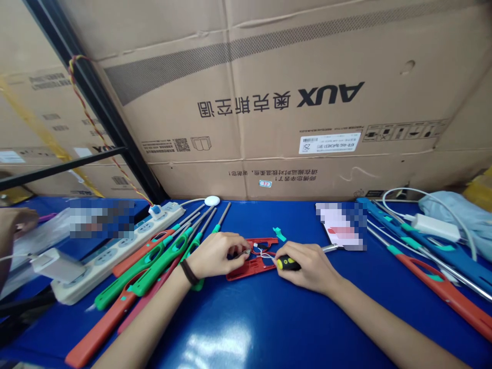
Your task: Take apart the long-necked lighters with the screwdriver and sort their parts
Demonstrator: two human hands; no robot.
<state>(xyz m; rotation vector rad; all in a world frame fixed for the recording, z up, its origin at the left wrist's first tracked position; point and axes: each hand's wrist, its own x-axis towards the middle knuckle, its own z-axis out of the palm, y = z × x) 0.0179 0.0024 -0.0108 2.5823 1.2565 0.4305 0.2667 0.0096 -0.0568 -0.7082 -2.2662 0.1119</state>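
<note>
An opened red plastic lighter casing [251, 269] lies in two halves on the blue table, with thin white wires [264, 253] and a small dark part between the halves. My left hand [220, 254], with a dark band at the wrist, is closed at the casing's left side. Its fingertips pinch something small and pale that I cannot make out. At the right end of the casing, my right hand [310, 267] is wrapped round a black-and-yellow screwdriver [287, 263]; its tip is hard to see. A metal tube [330, 248] shows behind that hand.
Several long-necked green lighters [161, 264] and red ones lie left, beside a white power strip [123, 246]. Red [442, 289] and blue lighters lie right. A phone [340, 225], a green tape scrap [279, 234] and a large cardboard box [269, 61] stand behind. Another person's hand [17, 220] shows far left.
</note>
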